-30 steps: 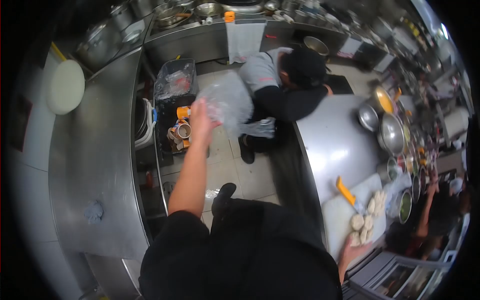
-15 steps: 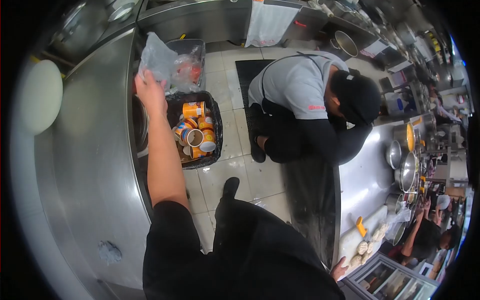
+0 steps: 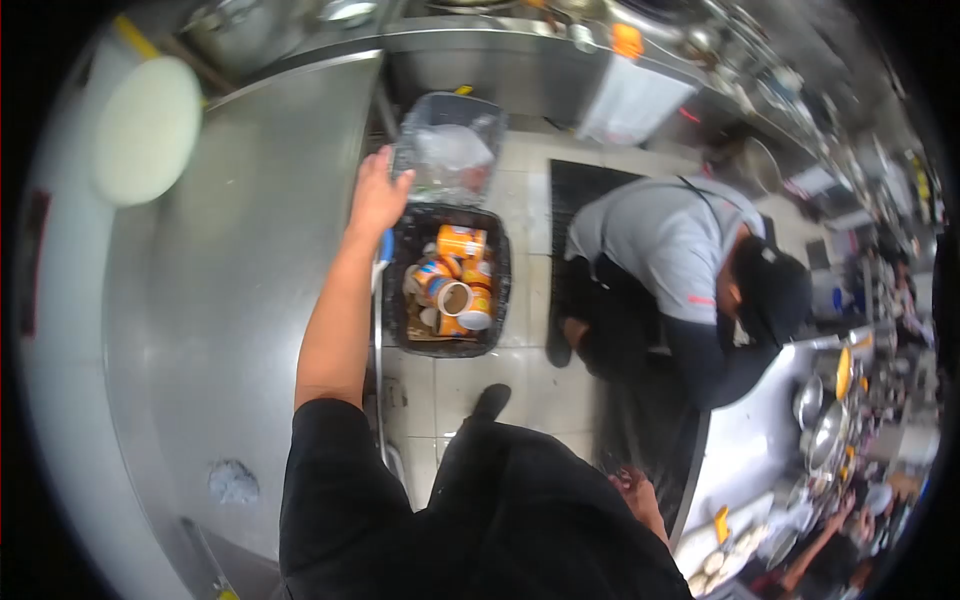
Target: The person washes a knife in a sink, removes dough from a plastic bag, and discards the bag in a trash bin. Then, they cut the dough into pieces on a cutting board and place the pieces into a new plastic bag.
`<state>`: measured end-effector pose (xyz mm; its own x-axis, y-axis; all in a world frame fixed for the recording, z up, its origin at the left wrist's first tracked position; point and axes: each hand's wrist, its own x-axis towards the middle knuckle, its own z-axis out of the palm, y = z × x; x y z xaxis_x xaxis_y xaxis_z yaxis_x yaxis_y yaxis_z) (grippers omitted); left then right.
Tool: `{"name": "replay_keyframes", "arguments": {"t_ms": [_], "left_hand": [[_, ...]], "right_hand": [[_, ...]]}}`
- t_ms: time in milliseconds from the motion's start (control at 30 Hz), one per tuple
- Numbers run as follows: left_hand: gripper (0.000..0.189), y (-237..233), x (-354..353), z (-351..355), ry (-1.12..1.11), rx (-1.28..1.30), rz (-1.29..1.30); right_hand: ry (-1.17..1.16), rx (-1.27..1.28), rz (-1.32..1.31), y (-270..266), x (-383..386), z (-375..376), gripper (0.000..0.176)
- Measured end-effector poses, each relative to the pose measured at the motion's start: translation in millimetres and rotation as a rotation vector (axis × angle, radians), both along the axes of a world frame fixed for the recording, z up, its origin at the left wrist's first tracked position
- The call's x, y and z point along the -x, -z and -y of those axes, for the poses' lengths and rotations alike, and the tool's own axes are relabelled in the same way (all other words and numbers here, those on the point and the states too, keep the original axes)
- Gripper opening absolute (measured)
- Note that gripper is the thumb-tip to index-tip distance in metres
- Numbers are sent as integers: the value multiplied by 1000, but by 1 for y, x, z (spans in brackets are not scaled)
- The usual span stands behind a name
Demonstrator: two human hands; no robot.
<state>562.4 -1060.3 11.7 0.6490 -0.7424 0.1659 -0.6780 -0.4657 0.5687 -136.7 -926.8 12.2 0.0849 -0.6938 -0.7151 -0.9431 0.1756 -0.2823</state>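
My left hand (image 3: 382, 190) is stretched out at the edge of the steel counter (image 3: 240, 320), fingers apart and nothing in them. Just to its right stands a grey bin (image 3: 450, 108), with a crumpled clear plastic bag (image 3: 455, 150) lying in it. A black-lined bin (image 3: 505, 270) sits nearer to me, holding several orange containers (image 3: 461, 241), some on their sides. My right hand (image 3: 640, 498) hangs low by the edge of the right-hand worktop (image 3: 735, 430). Its fingers are smeared by motion.
A person in a grey shirt (image 3: 655, 230) crouches on a dark mat (image 3: 590, 185) to the right. Bowls (image 3: 825, 435), pale dough pieces (image 3: 715, 562) and an orange-handled tool (image 3: 721, 524) rest on the right-hand worktop. A crumpled wad (image 3: 233, 482) lies on the left counter.
My left hand has let go of the plastic bag, which now lies in the grey bin. My right hand has come away from the worktop's edge. The view has shifted.
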Motion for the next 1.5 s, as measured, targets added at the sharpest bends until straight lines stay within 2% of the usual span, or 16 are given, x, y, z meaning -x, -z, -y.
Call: {"name": "replay_keyframes", "arguments": {"t_ms": [167,300,433,500,633,700,833,967,1033,1100,1133,1200,1267,1367,1433,1500], "left_hand": [[64,-47,-21,-47,22,-157,91],[86,-76,-22,-41,26,-484,40],[96,-40,-51,-7,-31,-584,88],[96,-26,-63,5,-74,-581,122],[92,-1,-118,13,23,-475,162],[90,1,-140,20,87,-463,183],[91,-3,-159,31,137,-474,242],[97,-1,-174,36,158,-496,274],[99,1,-180,38,162,-493,267],[99,0,-183,41,171,-492,266],[100,3,-185,39,181,-483,270],[101,5,-188,38,185,-486,273],[103,5,-189,41,199,-473,265],[104,6,-190,41,218,-441,239],[103,6,-191,41,256,-440,236],[104,4,-188,46,253,-451,208]], "right_hand": [[-403,72,118,39,-93,83,64],[-600,133,242,50,-172,135,64],[-710,121,331,91,-267,190,65],[-652,179,468,114,-324,217,65],[-574,271,658,167,-458,285,76],[-624,464,721,213,-527,320,84],[-799,542,454,245,-645,396,106],[-1096,261,23,270,-731,450,117],[-1161,433,-58,368,-748,451,109],[-1002,485,98,458,-750,445,87],[-1113,227,-22,469,-759,447,75],[-1243,-60,-103,487,-774,447,55],[-1282,-109,-22,508,-769,442,41],[-1258,-186,161,479,-767,445,37],[-1194,-127,212,471,-775,449,42],[-1196,144,463,390,-751,465,43]]}}
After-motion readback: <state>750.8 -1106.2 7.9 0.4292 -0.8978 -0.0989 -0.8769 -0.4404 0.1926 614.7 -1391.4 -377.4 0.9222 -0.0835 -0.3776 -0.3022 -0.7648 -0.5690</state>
